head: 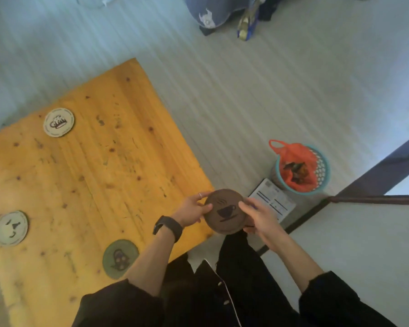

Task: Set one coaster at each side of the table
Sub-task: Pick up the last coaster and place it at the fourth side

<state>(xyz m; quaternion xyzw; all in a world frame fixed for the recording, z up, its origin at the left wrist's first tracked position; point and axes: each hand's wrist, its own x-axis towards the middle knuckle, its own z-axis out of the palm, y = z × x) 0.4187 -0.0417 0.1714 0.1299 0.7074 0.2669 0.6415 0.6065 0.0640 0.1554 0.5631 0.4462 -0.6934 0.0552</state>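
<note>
My black sleeves [118, 303] sit lowest in view; above them both hands hold the brown cup-print coaster [224, 211] flat, just off the counter's [92, 173] near corner, left fingers [204, 208] pinching its left rim, right fingers [246, 206] its right. 3 coasters already lie on the counter w/ one side bare, so I'd lower this one flat onto the counter by the edge nearest it, well inside the rim, then let go.
</note>
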